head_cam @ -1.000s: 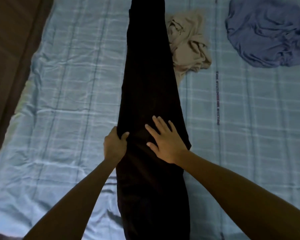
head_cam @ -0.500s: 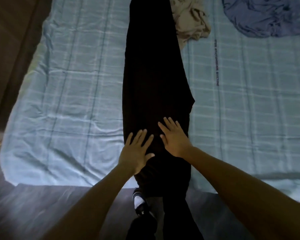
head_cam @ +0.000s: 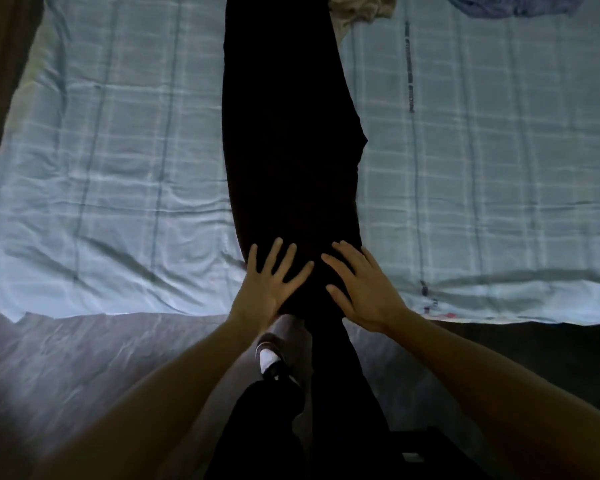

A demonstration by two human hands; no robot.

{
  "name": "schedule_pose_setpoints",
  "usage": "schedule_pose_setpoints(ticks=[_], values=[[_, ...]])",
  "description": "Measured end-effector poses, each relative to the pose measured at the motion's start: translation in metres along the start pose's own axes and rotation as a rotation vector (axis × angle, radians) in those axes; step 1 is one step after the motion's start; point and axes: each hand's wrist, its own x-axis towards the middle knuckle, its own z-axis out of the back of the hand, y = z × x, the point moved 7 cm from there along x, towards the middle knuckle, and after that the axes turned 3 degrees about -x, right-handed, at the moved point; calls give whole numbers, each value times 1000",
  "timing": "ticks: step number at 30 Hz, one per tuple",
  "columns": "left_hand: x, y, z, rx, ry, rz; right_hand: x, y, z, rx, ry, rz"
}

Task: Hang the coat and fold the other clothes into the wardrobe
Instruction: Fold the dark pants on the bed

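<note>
Long black trousers (head_cam: 288, 133) lie folded lengthwise down the middle of the bed, running from the far side to the near edge. My left hand (head_cam: 269, 284) lies flat on their near end with fingers spread. My right hand (head_cam: 364, 287) presses flat beside it on the right part of the same end. Neither hand grips the cloth. A crumpled beige garment (head_cam: 361, 8) and a blue garment (head_cam: 510, 5) sit at the far top edge, mostly cut off.
The bed (head_cam: 118, 150) is covered by a light blue checked sheet, whose near edge runs across the lower half of the view. Below it are a grey floor (head_cam: 66, 375), my dark-clad legs and a foot with a white sock (head_cam: 269, 358). A dark wall borders the left.
Both hands slid toward the near end of the trousers, and the view moved back from the bed. My left hand went from gripping the trousers' edge to lying flat.
</note>
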Motion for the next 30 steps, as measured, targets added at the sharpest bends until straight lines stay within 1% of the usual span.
schedule_pose_setpoints(ticks=[1,4,7,8,10,13,14,16,19,20,21,22,23,24,26,27,28,30], values=[[6,5,-2,34,20,7,0,-1,-1,4,14,-15],[13,11,-7,102,97,-51,1,-3,-5,24,38,-47],[14,13,1,103,70,-121,-5,1,-2,37,12,-23],[16,15,7,68,66,-132,-8,3,0,54,-5,-9],[22,21,23,-106,55,-123,-18,5,5,88,-35,31],[25,34,51,-499,32,-40,-28,6,15,61,-47,101],[24,39,58,-606,42,8,-28,7,21,31,-53,122],[21,51,70,-768,130,135,-24,10,38,-30,-96,144],[18,74,98,-1042,258,322,-7,12,76,37,-248,70],[19,81,109,-1143,279,352,2,11,89,87,-308,20],[23,90,121,-1228,259,385,13,10,103,129,-370,-38],[29,100,134,-1310,191,430,26,7,115,158,-435,-98],[37,113,142,-1374,74,494,39,4,126,171,-495,-154],[46,127,150,-1408,-79,567,53,2,135,165,-543,-193],[61,151,151,-1351,-379,757,82,1,143,86,-572,-186],[66,160,145,-1306,-480,845,96,3,139,27,-547,-141],[72,163,139,-1275,-541,908,109,6,130,-33,-495,-75],[86,166,128,-1190,-602,952,130,10,99,-152,-311,63]])
